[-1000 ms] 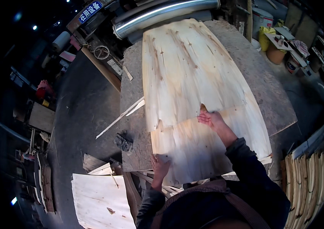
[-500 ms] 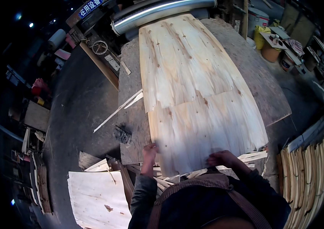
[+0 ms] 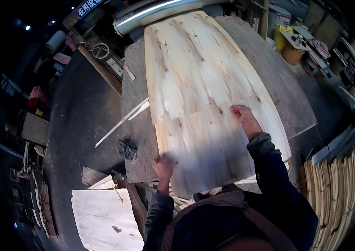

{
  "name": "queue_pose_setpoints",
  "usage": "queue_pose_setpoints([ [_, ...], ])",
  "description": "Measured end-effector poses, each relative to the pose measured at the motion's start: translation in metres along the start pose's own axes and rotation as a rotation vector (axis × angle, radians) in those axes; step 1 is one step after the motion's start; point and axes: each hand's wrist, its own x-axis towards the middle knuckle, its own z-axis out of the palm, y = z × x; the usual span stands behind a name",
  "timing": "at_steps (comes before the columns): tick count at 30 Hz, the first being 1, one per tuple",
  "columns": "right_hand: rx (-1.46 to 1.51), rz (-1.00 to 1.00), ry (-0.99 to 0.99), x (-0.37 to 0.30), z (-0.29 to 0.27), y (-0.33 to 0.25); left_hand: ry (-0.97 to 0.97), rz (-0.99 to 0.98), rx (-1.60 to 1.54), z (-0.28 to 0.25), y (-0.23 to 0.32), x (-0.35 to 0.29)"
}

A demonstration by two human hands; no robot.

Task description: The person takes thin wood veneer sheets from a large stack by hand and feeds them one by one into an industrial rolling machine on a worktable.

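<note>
Two pale wood veneer sheets lie end to end, overlapping at a ragged seam. The far veneer sheet [image 3: 190, 62] runs up to a shiny metal roller [image 3: 156, 16]; the near veneer sheet [image 3: 202, 150] reaches almost to my body. At the near sheet's left edge, my left hand [image 3: 163, 168] is closed with its fingers on that edge. My right hand [image 3: 243, 115] is over the seam, right of the middle, its fingers curled together. Whatever those fingers hold, if anything, is hidden.
Beneath the veneer is a worn worktable [image 3: 269, 62]. Thin veneer strips [image 3: 123, 121] stick out past its left side. A separate veneer sheet [image 3: 106, 217] lies at lower left. Upright veneer pieces [image 3: 336, 196] stand at lower right. A brown bucket [image 3: 292, 54] is at far right.
My right hand has moved from the near edge forward to the seam. My left hand stays at the left edge. The whole view has shifted slightly.
</note>
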Motion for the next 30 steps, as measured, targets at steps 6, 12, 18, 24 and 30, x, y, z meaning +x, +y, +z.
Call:
queue_pose_setpoints([
  [6,0.142,0.024,-0.136,0.031,0.035,-0.029,0.01,-0.391,-0.215,0.003,0.006,0.023],
  [12,-0.028,0.122,-0.354,-0.073,0.017,-0.007,-0.117,-0.463,-0.906,-0.02,-0.005,0.025],
  [18,-0.134,0.788,-0.496,-0.222,-0.079,0.044,-0.398,-0.52,-1.489,-0.088,0.045,0.03],
  [24,-0.396,0.719,-0.409,-0.3,-0.123,0.054,-0.368,-0.396,-1.637,-0.123,0.06,0.039],
  [30,-0.083,0.408,-0.264,-0.315,-0.083,0.049,-0.322,-0.387,-1.48,-0.123,0.042,0.055],
])
